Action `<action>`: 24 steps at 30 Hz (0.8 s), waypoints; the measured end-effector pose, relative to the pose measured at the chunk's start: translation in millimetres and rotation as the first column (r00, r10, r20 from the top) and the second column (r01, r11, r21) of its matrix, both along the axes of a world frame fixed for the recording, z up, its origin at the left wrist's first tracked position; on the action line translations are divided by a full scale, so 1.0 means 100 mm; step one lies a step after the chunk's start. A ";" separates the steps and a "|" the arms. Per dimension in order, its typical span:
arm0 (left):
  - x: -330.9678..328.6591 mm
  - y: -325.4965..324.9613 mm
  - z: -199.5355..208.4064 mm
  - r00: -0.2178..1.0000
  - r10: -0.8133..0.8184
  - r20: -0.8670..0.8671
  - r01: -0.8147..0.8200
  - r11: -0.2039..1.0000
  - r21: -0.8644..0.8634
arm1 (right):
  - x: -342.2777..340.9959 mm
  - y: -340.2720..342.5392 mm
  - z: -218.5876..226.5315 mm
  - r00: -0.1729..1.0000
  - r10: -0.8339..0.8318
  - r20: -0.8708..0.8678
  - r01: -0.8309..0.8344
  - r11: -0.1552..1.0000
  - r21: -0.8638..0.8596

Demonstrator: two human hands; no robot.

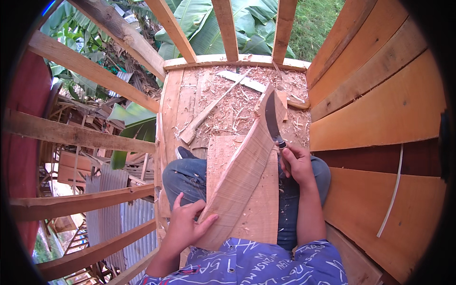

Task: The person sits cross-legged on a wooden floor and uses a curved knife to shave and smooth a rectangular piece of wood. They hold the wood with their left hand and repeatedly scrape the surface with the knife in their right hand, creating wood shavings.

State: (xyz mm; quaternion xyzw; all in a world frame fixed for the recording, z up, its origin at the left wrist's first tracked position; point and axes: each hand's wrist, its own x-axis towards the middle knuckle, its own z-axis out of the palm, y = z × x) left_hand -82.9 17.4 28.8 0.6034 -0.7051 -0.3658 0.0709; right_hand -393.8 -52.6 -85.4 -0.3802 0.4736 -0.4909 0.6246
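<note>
A long, flat piece of wood [242, 183] with a pointed far end lies slanted over my lap. My left hand [184, 227] grips its near left edge, thumb on the upper face and one finger raised. In my right hand [299, 164] is a knife [272, 116] with a dark, curved blade, held by the handle. The blade points away from me, along the right edge of the wood near its tip; whether it touches cannot be made out. Beneath the piece, a wide plank [266, 209] rests across my crossed legs.
Wood shavings [209, 90] cover the far floor. On them lie a long tapered stick [202, 124], a flat whitish strip [242, 80] and a brown curved object [298, 102]. Wooden rails [80, 133] run along the left and far sides; a plank wall [380, 104] stands close on the right.
</note>
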 end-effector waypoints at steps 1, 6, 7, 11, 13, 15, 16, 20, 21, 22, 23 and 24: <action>0.00 -0.02 0.05 1.000 -0.010 0.024 0.010 1.000 0.009 | -0.02 -0.01 -0.01 0.998 -0.048 0.030 0.049 0.998 -0.042; 0.16 -0.14 0.26 0.992 -0.069 0.104 0.078 0.993 -0.085 | 0.00 0.06 -0.01 0.972 -0.164 -0.168 0.142 0.980 -0.137; 0.21 -0.16 0.28 0.990 -0.074 0.118 0.087 0.990 -0.112 | -0.02 0.07 0.03 0.946 -0.173 -0.274 0.137 0.980 -0.146; 0.32 -0.19 0.30 0.987 -0.084 0.139 0.106 0.981 -0.163 | 0.01 0.11 0.05 0.846 -0.279 -0.454 0.126 0.933 -0.338; 0.34 -0.16 0.29 0.987 -0.070 0.146 0.090 0.987 -0.136 | 0.10 0.15 0.07 0.830 -0.306 -0.467 0.138 0.923 -0.359; 0.37 -0.14 0.26 0.990 -0.067 0.127 0.087 0.983 -0.161 | 0.15 0.19 0.09 0.857 -0.346 -0.380 0.232 0.920 -0.315; 0.37 -0.13 0.25 0.991 -0.059 0.116 0.079 0.982 -0.174 | 0.16 0.20 0.11 0.882 -0.375 -0.284 0.309 0.918 -0.250; 0.37 -0.14 0.22 0.995 -0.057 0.087 0.072 0.981 -0.181 | 0.17 0.20 0.08 0.901 -0.167 -0.400 0.088 0.974 -0.210; 0.37 -0.14 0.21 0.995 -0.055 0.081 0.069 0.981 -0.180 | 0.17 0.21 0.07 0.871 -0.067 -0.487 -0.036 0.979 -0.200; 0.38 -0.14 0.20 0.996 -0.051 0.076 0.064 0.981 -0.181 | 0.17 0.20 0.05 0.883 -0.071 -0.464 -0.036 0.975 -0.218; 0.39 -0.13 0.20 0.996 -0.051 0.074 0.064 0.981 -0.181 | 0.19 0.22 0.05 0.917 -0.124 -0.378 0.052 0.979 -0.195; 0.40 -0.12 0.21 0.996 -0.051 0.073 0.063 0.982 -0.180 | 0.21 0.24 0.07 0.939 -0.181 -0.292 0.137 0.977 -0.164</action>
